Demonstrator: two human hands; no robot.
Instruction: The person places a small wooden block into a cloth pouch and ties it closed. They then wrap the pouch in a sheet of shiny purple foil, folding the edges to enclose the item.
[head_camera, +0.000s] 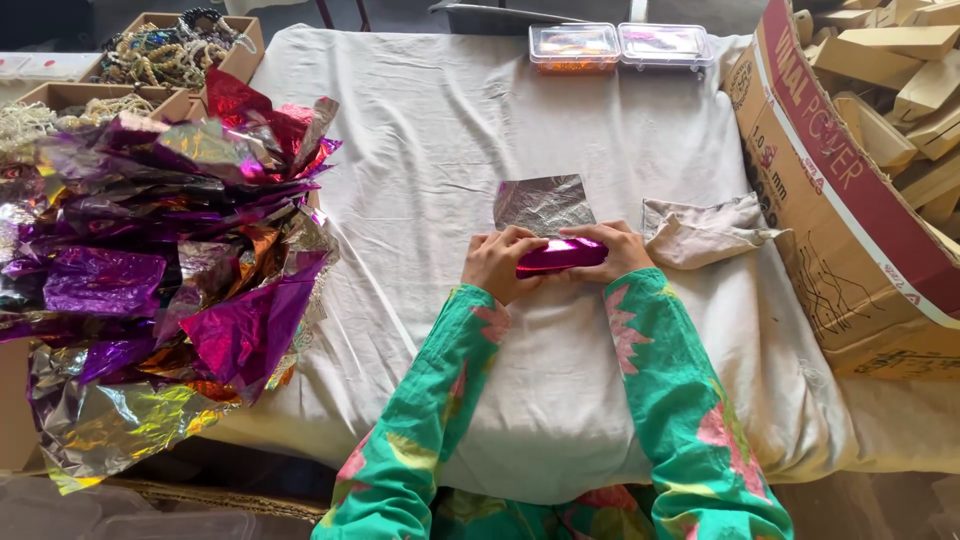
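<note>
My left hand (497, 262) and my right hand (612, 250) both grip a small block wrapped in shiny magenta foil (562, 256), one hand at each end. The loose silver side of the foil sheet (543, 204) lies flat on the white cloth just beyond my fingers. Both forearms wear green sleeves with pink flowers.
A heap of purple, magenta and gold foil sheets (160, 270) fills the left. A crumpled beige cloth (700, 232) lies right of my hands. A big cardboard box (850, 190) of wooden blocks stands at right. Two clear plastic boxes (620, 45) sit far back; boxes of beads (170, 50) at far left.
</note>
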